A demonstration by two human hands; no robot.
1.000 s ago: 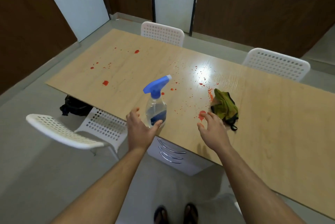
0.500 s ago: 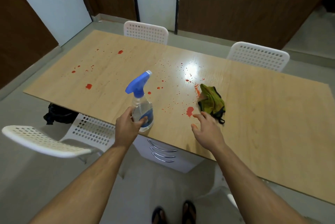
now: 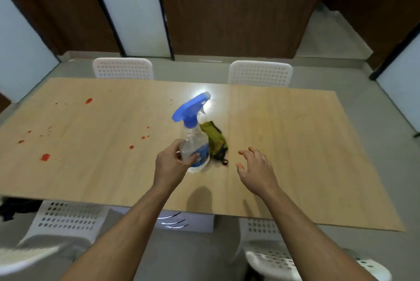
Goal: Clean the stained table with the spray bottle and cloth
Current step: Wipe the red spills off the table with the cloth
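On table, left half: red stains. Centre: left hand grasps spray bottle low on body; light, slick plastic, neck grip likely safer. Behind bottle: cloth, soft, bunched. Right: right hand spread, empty, near cloth.

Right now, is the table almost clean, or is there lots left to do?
Lots left. Done: the left hand has closed around the spray bottle. In hand: the right hand is open, apart from the green cloth, which lies on the table. Left: red stains dot the table's left side, and none looks wiped.
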